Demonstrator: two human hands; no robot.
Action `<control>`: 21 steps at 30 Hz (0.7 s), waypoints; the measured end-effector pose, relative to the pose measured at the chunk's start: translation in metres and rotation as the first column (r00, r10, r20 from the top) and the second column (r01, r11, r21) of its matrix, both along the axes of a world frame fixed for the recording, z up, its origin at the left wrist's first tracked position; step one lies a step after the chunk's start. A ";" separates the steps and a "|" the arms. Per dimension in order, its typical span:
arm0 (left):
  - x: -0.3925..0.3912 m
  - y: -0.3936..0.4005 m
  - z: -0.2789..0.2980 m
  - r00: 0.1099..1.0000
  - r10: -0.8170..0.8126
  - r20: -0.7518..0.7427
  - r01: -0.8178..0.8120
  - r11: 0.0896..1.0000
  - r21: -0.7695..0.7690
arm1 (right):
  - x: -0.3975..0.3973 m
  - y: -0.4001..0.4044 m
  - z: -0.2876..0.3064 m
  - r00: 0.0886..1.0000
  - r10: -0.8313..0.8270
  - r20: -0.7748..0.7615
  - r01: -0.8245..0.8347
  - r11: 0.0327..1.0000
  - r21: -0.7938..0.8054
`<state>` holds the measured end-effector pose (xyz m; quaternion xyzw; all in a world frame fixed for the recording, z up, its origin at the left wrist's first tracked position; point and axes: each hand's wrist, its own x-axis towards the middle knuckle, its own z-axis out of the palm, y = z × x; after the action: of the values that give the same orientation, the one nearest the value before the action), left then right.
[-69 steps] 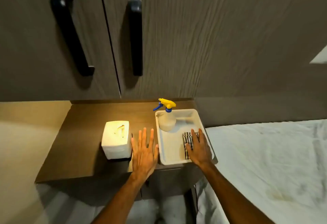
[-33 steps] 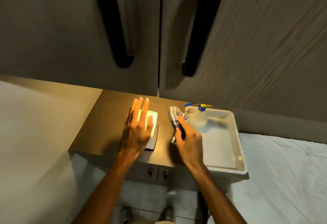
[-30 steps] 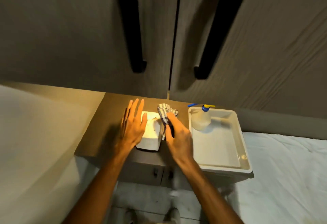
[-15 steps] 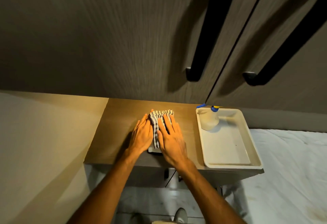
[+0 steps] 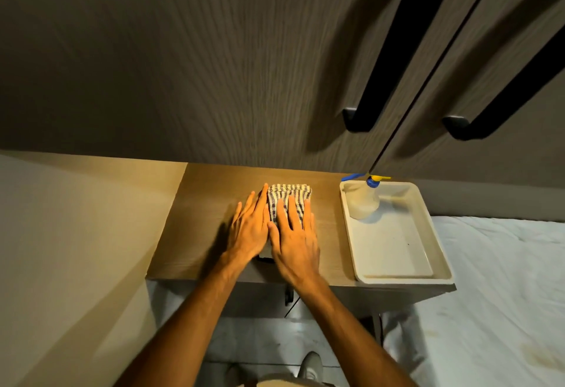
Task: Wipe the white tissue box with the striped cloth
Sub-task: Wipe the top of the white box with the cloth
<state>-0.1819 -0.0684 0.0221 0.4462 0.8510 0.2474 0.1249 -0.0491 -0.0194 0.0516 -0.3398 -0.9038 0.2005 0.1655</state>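
Under my two hands, the white tissue box (image 5: 265, 255) is almost wholly hidden; only a dark sliver of its near edge shows between the wrists, so I cannot make out its top or sides. The striped cloth (image 5: 289, 200) is spread over it, near the middle of the counter (image 5: 201, 221). My right hand (image 5: 295, 241) lies flat on the cloth, fingers (image 5: 293, 209) stretched out and slightly apart, gripping nothing. My left hand (image 5: 249, 227) lies just beside it, also flat with straight fingers, its inner edge touching the cloth's left border. To the right, well apart from the hands, a white tray (image 5: 440, 261) sits on the counter with a spray bottle (image 5: 365, 200) standing in its far left corner. Two black cabinet handles (image 5: 394, 50) are cut off by the top edge. A white bed (image 5: 501, 295) fills the lower right.
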 end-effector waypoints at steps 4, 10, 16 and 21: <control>0.002 0.002 0.003 0.999 0.032 -0.021 -0.033 0.999 -0.007 | -0.010 0.034 -0.007 0.998 0.012 -0.062 -0.017 0.996 -0.089; 0.003 0.003 0.004 0.996 0.081 -0.037 -0.082 0.996 -0.029 | 0.010 0.015 -0.013 0.983 -0.115 -0.140 0.084 0.973 -0.213; -0.007 0.003 -0.008 0.997 -0.016 -0.074 0.011 0.998 -0.065 | 0.003 0.003 -0.002 1.000 0.014 -0.016 -0.014 0.999 0.036; -0.001 0.002 0.002 0.997 0.028 -0.070 -0.031 0.998 -0.045 | -0.008 0.041 -0.011 0.995 -0.047 -0.092 0.032 0.986 -0.166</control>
<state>-0.1832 -0.0660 0.0239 0.4388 0.8668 0.2137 0.1019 -0.0576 0.0215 0.0409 -0.3602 -0.8684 0.2869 0.1839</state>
